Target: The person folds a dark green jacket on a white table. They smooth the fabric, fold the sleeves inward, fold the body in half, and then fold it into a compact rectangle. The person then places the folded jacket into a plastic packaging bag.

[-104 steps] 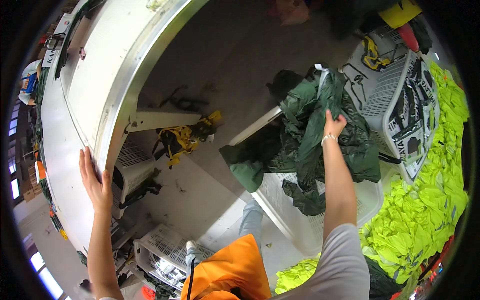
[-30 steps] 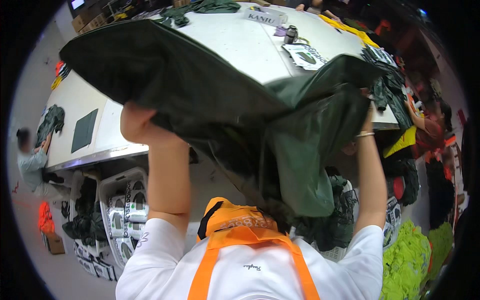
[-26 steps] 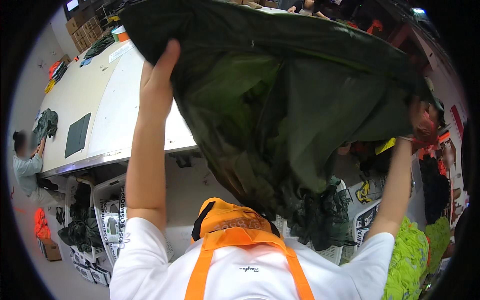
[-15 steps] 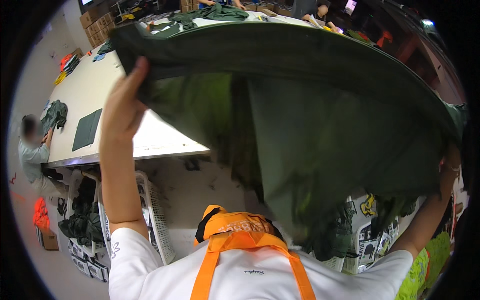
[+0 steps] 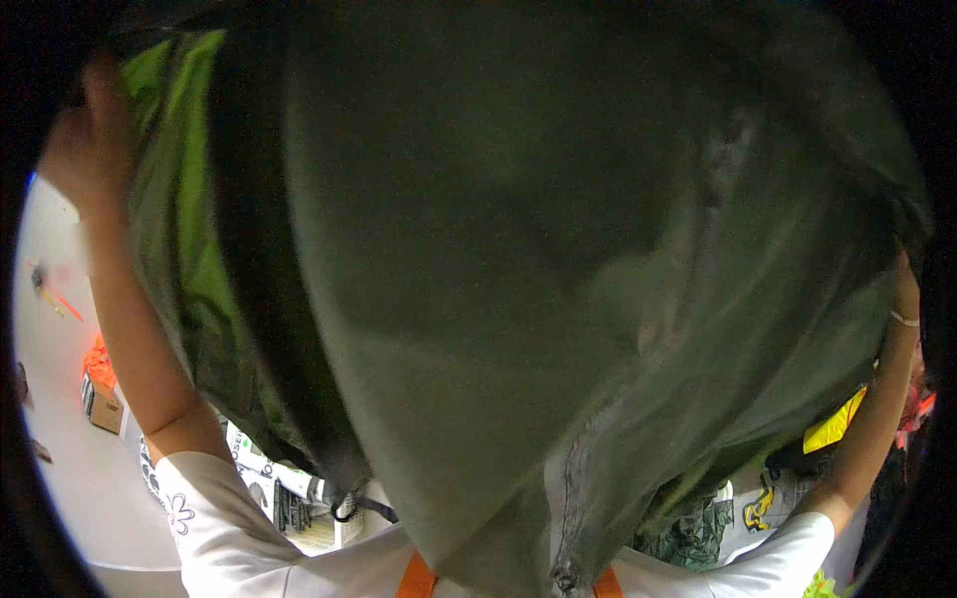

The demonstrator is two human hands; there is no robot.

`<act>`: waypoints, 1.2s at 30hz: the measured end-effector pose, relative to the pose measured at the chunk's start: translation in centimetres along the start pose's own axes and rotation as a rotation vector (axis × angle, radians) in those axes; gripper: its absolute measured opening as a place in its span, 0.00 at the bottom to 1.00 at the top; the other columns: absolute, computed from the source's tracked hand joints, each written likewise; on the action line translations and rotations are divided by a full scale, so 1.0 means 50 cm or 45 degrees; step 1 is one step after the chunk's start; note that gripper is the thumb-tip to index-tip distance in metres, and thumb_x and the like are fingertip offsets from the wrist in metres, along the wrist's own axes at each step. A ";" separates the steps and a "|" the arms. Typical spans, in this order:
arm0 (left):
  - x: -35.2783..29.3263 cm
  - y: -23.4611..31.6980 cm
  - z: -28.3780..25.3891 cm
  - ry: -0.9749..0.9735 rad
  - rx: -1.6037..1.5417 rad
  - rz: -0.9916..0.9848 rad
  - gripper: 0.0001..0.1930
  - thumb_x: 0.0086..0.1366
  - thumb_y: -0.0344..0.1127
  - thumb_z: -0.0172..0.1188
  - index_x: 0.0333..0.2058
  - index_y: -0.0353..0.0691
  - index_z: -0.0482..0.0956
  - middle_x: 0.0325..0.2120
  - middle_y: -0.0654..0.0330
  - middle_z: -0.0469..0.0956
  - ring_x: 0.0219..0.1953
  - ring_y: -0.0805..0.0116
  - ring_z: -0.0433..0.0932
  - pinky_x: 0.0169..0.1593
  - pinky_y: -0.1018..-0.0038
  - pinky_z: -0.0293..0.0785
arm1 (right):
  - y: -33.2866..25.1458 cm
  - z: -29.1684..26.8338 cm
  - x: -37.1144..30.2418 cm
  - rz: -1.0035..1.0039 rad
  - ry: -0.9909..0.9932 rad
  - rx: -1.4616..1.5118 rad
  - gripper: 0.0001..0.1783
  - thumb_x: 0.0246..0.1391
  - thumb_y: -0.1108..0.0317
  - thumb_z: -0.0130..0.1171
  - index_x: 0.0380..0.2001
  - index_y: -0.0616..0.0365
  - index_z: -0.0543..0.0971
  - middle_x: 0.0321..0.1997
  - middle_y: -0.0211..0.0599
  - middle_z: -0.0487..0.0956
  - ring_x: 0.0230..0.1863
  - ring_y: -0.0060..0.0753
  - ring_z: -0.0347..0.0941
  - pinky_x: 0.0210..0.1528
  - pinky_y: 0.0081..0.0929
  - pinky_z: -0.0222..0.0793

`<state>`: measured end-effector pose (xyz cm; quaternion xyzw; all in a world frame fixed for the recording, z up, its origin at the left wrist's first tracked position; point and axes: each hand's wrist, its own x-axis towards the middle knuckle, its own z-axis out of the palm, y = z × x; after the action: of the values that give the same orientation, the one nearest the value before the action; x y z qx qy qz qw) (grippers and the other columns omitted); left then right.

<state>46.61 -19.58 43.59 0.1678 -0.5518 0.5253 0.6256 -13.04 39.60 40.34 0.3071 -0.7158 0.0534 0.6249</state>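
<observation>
Dark-green coated-fabric garment (image 5: 478,249), held up spread before white shirt (image 5: 224,508) | left hand (image 5: 90,149) clamped on its left edge; right hand (image 5: 905,282) partly covered, grip cannot be told | risk: lower folds, overlapping orange apron strap (image 5: 416,580), could snag.

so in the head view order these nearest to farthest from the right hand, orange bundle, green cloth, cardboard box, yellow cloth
From the right hand:
1. Green cloth, against it, partly hiding it.
2. Yellow cloth, below it, right side.
3. Orange bundle and cardboard box, far left; too close to rank.
</observation>
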 end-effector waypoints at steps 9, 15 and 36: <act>-0.215 0.368 0.356 -0.530 -0.103 -0.096 0.26 0.62 0.60 0.49 0.22 0.45 0.80 0.06 0.55 0.70 0.11 0.56 0.73 0.15 0.64 0.68 | -0.394 0.435 0.027 -0.154 -0.164 0.456 0.23 0.46 0.70 0.60 0.49 0.63 0.74 0.47 0.51 0.77 0.48 0.46 0.75 0.52 0.31 0.70; -0.571 0.702 0.662 -1.002 -0.349 -0.034 0.20 0.63 0.56 0.50 0.23 0.47 0.79 0.12 0.57 0.74 0.14 0.57 0.75 0.18 0.64 0.70 | -0.661 0.923 -0.141 0.022 -0.989 0.727 0.23 0.51 0.58 0.56 0.47 0.60 0.72 0.41 0.53 0.77 0.41 0.55 0.74 0.43 0.42 0.71; -0.856 0.895 0.566 -2.435 -1.006 -1.023 0.22 0.64 0.45 0.54 0.19 0.32 0.76 0.12 0.55 0.74 0.14 0.63 0.73 0.21 0.69 0.69 | -0.898 0.877 -0.352 1.294 -1.966 1.464 0.15 0.57 0.62 0.56 0.24 0.64 0.78 0.22 0.36 0.77 0.21 0.27 0.73 0.24 0.24 0.69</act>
<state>1.25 -44.59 -0.58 0.4594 -0.8412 -0.2747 0.0762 -27.54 -10.20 0.87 0.1723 -0.8267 0.4251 -0.3258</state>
